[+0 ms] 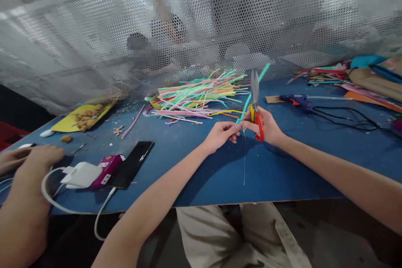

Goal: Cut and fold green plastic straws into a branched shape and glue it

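**Straw Held at Scissors Over Blue Worktop**

Perforated metal screening backs a blue worktop [276, 171] that spans the view. Both forearms of the person reach in from the lower edge and meet just right of centre.

Left hand [221, 133]: fingertips are pinched narrow on the lower end of a green straw [251, 96]. The straw rises from this pinch toward 1 o'clock, its upper end clear of the surface.

Right hand [266, 127]: closed grip around the orange handles of the scissors [256, 104]. The blades point up toward 12 o'clock and stand nearly together, just beside the straw; whether they touch it cannot be told. A thin thread-like strand hangs from the hands toward 6 o'clock.

Surrounding items:
- Pile of coloured straws [201, 94], at 10 o'clock from the hands, lying flat.
- Blue glue gun [297, 100], at 2 o'clock, with a black cable [345, 119] trailing right.
- Stack of coloured paper [370, 81], at the far right edge.
- Black phone [132, 163], at 8 o'clock, beside a pink device [106, 169] and a white charger [81, 173].
- Yellow tray [67, 124] holding brown nuts, at 9 o'clock.
- Another person's hand [37, 155], at the far left, resting on the worktop.
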`<state>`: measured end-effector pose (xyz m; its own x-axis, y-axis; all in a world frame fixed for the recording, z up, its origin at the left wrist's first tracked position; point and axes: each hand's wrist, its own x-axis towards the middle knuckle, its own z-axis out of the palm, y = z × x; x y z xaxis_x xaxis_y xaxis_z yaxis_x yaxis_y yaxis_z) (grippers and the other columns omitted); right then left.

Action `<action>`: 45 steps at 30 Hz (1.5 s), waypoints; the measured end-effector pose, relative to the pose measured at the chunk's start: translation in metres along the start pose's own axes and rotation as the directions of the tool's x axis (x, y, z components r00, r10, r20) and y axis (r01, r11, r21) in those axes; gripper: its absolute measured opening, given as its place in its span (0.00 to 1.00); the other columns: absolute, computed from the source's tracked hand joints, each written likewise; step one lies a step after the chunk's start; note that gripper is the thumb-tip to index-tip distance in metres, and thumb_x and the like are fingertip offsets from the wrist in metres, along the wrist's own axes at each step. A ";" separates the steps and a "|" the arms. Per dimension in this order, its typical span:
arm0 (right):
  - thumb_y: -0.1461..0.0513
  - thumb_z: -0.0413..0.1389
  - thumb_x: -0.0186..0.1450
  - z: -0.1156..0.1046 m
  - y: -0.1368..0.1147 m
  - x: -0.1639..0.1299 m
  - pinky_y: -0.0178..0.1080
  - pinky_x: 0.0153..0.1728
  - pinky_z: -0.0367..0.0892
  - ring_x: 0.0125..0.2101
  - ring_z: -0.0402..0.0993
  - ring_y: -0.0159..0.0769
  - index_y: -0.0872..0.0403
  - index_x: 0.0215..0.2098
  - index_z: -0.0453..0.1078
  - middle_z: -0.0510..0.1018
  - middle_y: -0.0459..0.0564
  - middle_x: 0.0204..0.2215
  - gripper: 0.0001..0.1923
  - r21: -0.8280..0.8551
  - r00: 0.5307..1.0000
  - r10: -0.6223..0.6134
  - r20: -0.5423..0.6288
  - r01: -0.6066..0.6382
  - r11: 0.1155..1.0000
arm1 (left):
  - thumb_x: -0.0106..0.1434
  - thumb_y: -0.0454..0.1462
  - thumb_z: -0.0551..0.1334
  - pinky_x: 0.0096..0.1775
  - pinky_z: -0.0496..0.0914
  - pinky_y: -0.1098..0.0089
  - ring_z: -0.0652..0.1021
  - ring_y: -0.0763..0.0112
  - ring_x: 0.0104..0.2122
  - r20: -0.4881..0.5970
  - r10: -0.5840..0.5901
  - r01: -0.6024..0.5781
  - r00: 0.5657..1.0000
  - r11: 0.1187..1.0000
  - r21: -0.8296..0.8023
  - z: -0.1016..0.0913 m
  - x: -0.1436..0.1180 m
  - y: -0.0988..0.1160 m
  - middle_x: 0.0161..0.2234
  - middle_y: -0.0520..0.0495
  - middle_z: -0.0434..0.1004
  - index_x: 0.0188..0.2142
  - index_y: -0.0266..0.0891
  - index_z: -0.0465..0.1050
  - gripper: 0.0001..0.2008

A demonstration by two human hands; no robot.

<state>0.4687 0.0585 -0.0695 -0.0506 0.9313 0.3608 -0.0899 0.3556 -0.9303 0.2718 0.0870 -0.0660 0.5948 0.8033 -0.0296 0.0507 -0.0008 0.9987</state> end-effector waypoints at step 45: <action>0.54 0.76 0.46 0.007 -0.013 -0.002 0.32 0.11 0.57 0.12 0.62 0.23 0.52 0.34 0.65 0.70 0.37 0.21 0.29 0.066 0.979 0.196 -0.057 -0.192 0.979 | 0.60 0.55 0.68 0.33 0.73 0.74 0.77 0.74 0.26 0.054 0.116 -0.127 0.992 0.939 0.319 -0.004 -0.002 -0.001 0.30 0.46 0.82 0.33 0.34 0.82 0.23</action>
<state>0.4634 0.0511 -0.0576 -0.0106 0.9859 0.1670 -0.1443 0.1638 -0.9759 0.2674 0.0872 -0.0672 0.6390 0.7646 0.0841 0.2276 -0.2924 0.9288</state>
